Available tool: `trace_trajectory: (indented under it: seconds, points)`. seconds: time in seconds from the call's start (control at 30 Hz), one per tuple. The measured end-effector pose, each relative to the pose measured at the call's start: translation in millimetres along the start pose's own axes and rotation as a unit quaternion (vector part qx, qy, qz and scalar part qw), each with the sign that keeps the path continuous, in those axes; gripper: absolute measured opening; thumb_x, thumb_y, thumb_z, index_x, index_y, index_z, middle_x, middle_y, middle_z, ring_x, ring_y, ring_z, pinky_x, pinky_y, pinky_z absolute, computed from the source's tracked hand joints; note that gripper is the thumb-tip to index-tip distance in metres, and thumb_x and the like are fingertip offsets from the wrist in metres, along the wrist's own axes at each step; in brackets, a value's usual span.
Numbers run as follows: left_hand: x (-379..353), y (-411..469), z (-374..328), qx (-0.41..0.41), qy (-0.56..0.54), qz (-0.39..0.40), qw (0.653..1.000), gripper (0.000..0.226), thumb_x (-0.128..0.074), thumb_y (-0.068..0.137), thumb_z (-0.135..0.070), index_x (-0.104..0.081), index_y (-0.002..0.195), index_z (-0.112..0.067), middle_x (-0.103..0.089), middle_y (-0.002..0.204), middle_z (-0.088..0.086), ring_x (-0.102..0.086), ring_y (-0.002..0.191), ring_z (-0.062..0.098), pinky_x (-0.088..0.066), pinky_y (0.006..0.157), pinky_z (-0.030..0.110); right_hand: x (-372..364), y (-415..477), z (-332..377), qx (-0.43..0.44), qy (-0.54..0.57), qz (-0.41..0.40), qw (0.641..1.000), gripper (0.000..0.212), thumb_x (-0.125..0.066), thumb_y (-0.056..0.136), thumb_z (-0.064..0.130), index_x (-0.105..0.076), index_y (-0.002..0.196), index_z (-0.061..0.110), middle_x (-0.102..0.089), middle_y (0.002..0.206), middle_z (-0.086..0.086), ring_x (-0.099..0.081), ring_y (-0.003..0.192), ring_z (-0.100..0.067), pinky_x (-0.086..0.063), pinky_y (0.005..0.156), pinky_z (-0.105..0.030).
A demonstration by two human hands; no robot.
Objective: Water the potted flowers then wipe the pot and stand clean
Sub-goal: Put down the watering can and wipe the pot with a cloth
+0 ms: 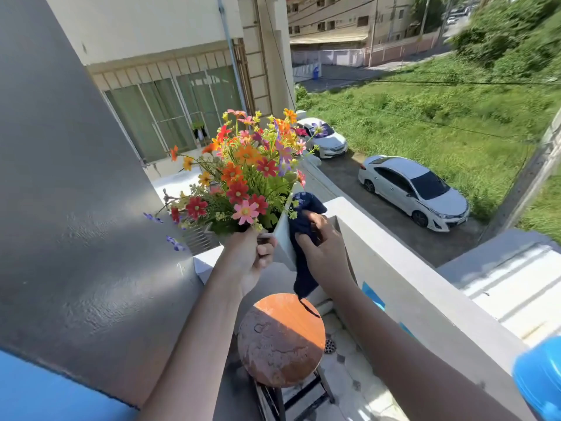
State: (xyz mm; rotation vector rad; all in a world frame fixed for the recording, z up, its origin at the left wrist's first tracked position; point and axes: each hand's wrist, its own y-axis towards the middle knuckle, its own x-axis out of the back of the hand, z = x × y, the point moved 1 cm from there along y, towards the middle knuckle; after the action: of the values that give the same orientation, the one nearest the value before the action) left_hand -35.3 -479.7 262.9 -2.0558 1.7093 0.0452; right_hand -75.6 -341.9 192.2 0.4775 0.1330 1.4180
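Pot (283,238) mostly hidden by flowers (243,177); left hand (252,253) grips rim, right hand (324,250) clutches cloth (303,238) vs side.

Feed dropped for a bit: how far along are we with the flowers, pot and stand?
Watering looks done: the stand top shows wet patches. In hand: the left hand holds the white pot of flowers lifted off the stand while the right hand presses a dark blue cloth against its side. Left: wiping the stand and setting the pot back.
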Motion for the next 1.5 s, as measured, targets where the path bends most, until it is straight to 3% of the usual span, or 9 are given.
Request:
trace_trajectory:
  seconds: [0.07,0.23,0.37,0.57,0.8,1.0,1.13,1.27,1.5]
  points:
    - [0,1,-2,0.003,-0.005,0.004,1.000,0.031,-0.034,0.102,-0.007,-0.044,0.073,-0.010,-0.047,0.061,0.002,-0.035,0.031,0.002,-0.025,0.030,0.014,1,7,12,0.025,0.018,-0.023,0.999,0.035,-0.061,0.084,0.005,-0.065,0.119,0.008,-0.065,0.109,-0.002,-0.051,0.095,0.016,-0.032,0.084,0.000]
    - [-7,-4,-8,-0.010,0.015,0.012,1.000,0.031,-0.031,0.101,-0.004,-0.042,0.074,-0.012,-0.044,0.066,0.005,-0.034,0.031,0.002,-0.024,0.030,0.014,1,26,21,0.011,0.054,-0.088,0.995,0.038,-0.060,0.092,0.010,-0.061,0.130,0.010,-0.060,0.130,-0.005,-0.055,0.124,-0.019,-0.040,0.108,-0.033]
    - [-9,-10,-9,-0.018,0.024,0.011,0.999,0.030,-0.032,0.103,-0.008,-0.046,0.077,-0.009,-0.045,0.066,0.006,-0.034,0.030,0.002,-0.024,0.030,0.014,11,53,15,-0.017,0.040,-0.080,0.996,0.043,-0.057,0.091,0.021,-0.060,0.133,0.013,-0.061,0.133,-0.006,-0.055,0.125,-0.020,-0.041,0.109,-0.037]
    - [-7,-10,-15,-0.028,0.023,0.008,0.999,0.033,-0.033,0.104,-0.010,-0.047,0.074,-0.008,-0.047,0.062,0.005,-0.035,0.030,0.001,-0.023,0.030,0.012,14,52,-18,-0.088,-0.022,-0.050,0.995,0.042,-0.058,0.096,0.011,-0.054,0.138,0.007,-0.053,0.141,-0.011,-0.047,0.132,-0.024,-0.027,0.101,-0.014]
    - [-5,-9,-18,-0.025,0.023,-0.003,0.999,0.034,-0.034,0.103,-0.009,-0.049,0.072,-0.008,-0.053,0.051,0.001,-0.040,0.031,0.001,-0.027,0.030,0.012,7,44,-26,-0.124,-0.028,-0.038,0.991,0.040,-0.060,0.094,0.011,-0.057,0.134,0.006,-0.056,0.135,-0.013,-0.052,0.121,-0.020,-0.029,0.092,-0.013]
    - [-11,-10,-8,-0.021,0.057,-0.006,0.998,0.035,-0.033,0.102,-0.004,-0.050,0.071,-0.009,-0.053,0.053,0.003,-0.039,0.031,0.004,-0.027,0.032,0.013,13,70,16,-0.046,0.031,-0.053,0.997,0.043,-0.063,0.094,0.020,-0.059,0.133,0.004,-0.064,0.129,-0.013,-0.059,0.121,-0.022,-0.045,0.103,-0.031]
    - [-11,-11,-11,-0.023,0.047,-0.007,0.999,0.035,-0.030,0.100,-0.002,-0.049,0.071,-0.009,-0.054,0.053,0.002,-0.039,0.030,0.003,-0.027,0.031,0.013,14,73,35,-0.049,0.052,-0.041,0.997,0.043,-0.060,0.095,0.027,-0.059,0.135,0.010,-0.065,0.128,0.002,-0.060,0.119,-0.010,-0.044,0.099,-0.022]
    - [-15,-13,-17,-0.034,0.041,-0.007,0.999,0.039,-0.032,0.103,-0.009,-0.047,0.068,-0.011,-0.052,0.055,0.002,-0.037,0.030,0.003,-0.027,0.030,0.014,10,50,38,-0.031,0.020,-0.055,0.998,0.040,-0.060,0.095,0.024,-0.059,0.132,0.008,-0.065,0.129,-0.006,-0.059,0.120,-0.016,-0.040,0.101,-0.021]
    - [-16,-10,-28,-0.062,0.020,-0.023,0.998,0.032,-0.036,0.104,-0.012,-0.047,0.073,-0.009,-0.055,0.048,0.000,-0.039,0.032,0.003,-0.028,0.031,0.014,-4,-21,23,0.109,-0.024,0.002,0.994,0.034,-0.060,0.093,0.004,-0.057,0.127,0.007,-0.059,0.122,-0.003,-0.051,0.106,-0.008,-0.034,0.091,-0.007]
